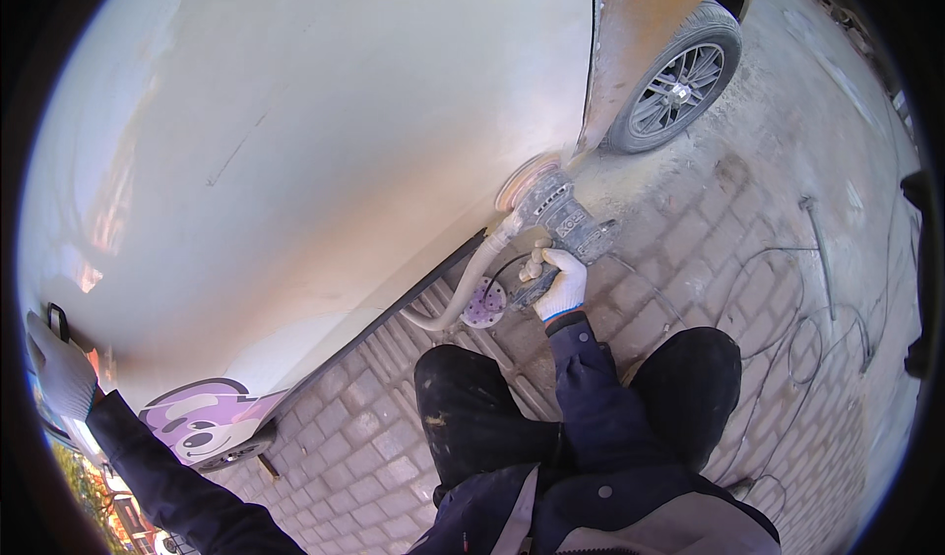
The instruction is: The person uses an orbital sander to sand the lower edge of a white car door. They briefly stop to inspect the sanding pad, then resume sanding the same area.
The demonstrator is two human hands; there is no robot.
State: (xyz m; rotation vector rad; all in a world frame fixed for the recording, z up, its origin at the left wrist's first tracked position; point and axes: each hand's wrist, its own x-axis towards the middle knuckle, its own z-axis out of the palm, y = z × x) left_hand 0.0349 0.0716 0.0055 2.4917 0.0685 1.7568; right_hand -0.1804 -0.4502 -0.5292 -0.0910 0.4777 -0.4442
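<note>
My right hand (563,286), in a white knitted glove, is closed around the grip of a dusty grey power sander (566,213). The sander's round pad (527,183) is against the lower part of a pale car door (325,92), close to the seam with the fender. A light dust hose (471,277) curves down from the tool. My left hand (64,366), also gloved, lies at the door's far left edge beside a black door handle (57,321). Its visible fingers look stretched out along the door, with the tips hard to make out.
A perforated purple sanding disc (483,303) lies on the brick paving (340,437) below the hose. The front wheel (679,91) is at the upper right. Thin cables (802,348) loop over the ground on the right. A purple cartoon sticker (202,417) is low on the door.
</note>
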